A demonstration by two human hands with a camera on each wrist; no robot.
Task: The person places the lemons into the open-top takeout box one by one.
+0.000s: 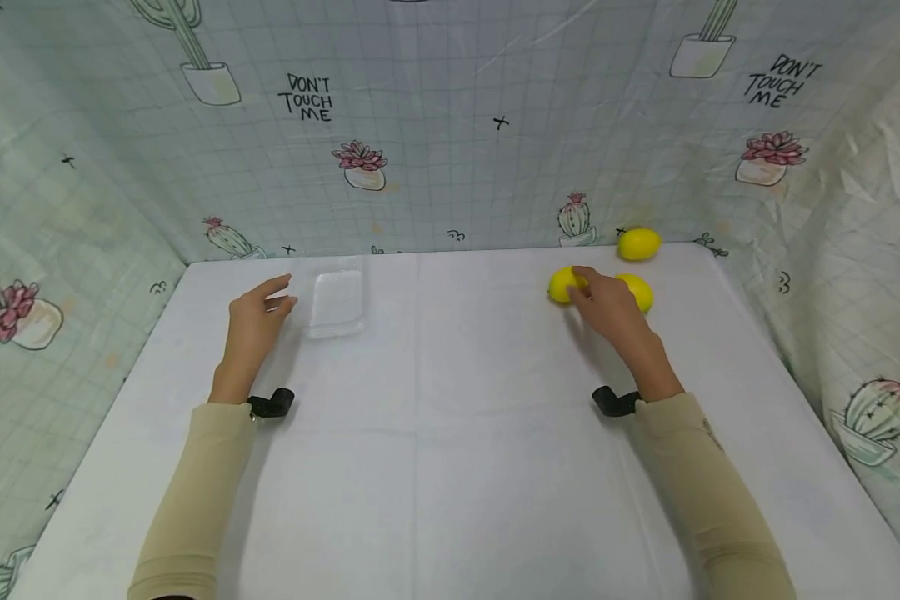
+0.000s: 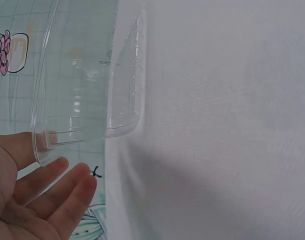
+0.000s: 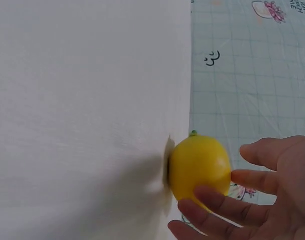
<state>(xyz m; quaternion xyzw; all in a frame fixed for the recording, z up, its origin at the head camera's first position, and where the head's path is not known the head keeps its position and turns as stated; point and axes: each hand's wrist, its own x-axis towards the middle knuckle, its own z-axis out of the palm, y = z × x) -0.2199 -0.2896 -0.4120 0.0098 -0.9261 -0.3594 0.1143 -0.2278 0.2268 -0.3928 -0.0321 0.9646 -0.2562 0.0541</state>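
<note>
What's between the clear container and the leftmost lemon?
Only bare white cloth lies between the clear container and the leftmost lemon, as the head view shows.

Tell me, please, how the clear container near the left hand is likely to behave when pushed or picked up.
The clear container looks thin-walled, so it is probably light and may flex if squeezed. Its broad, flat base on the white tabletop suggests a push would likely slide it rather than roll it.

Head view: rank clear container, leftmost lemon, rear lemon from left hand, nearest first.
From the left hand:
1. Clear container: just to its right.
2. Leftmost lemon: across the table, at the right hand.
3. Rear lemon: farther right, toward the back.
</note>
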